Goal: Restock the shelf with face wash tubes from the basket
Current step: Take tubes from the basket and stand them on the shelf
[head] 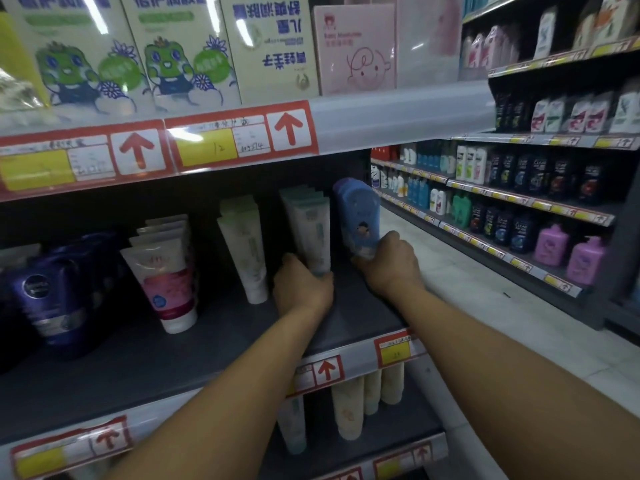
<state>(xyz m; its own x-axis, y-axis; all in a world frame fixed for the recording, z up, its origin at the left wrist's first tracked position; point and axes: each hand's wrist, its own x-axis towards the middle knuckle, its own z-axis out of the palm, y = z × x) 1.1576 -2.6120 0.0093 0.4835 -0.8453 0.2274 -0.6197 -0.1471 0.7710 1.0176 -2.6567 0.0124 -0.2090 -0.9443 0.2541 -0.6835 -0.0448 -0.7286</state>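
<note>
1. Both hands reach into the dark middle shelf (145,362): the left hand (301,289) curls its fingers round the cap end of a pale green face wash tube (313,230), and the right hand (389,265) clasps the lower end of a blue tube (358,213)
2. Seen from the left hand, the pale green tube rises toward 12 o'clock, tilted, at the front of a row of like tubes
3. At 3 o'clock of that row, near it but apart, the blue tube leans with its top toward 11 o'clock, at the shelf's right end
4. At 9 o'clock of the left hand stands a row of white tubes (247,254), cap down; further along at 9 o'clock come pink-banded tubes (169,282), then dark blue tubes (52,299)
5. On the shelf above, at 12 o'clock, stand cream boxes with a green cartoon figure (176,50) and a pink box (356,50)
6. Red price labels with arrows (239,136) line the shelf edges
7. Below, at 6 o'clock, hang cream tubes (349,410)
8. At 2 o'clock an aisle shelving unit (540,188) holds bottles
</note>
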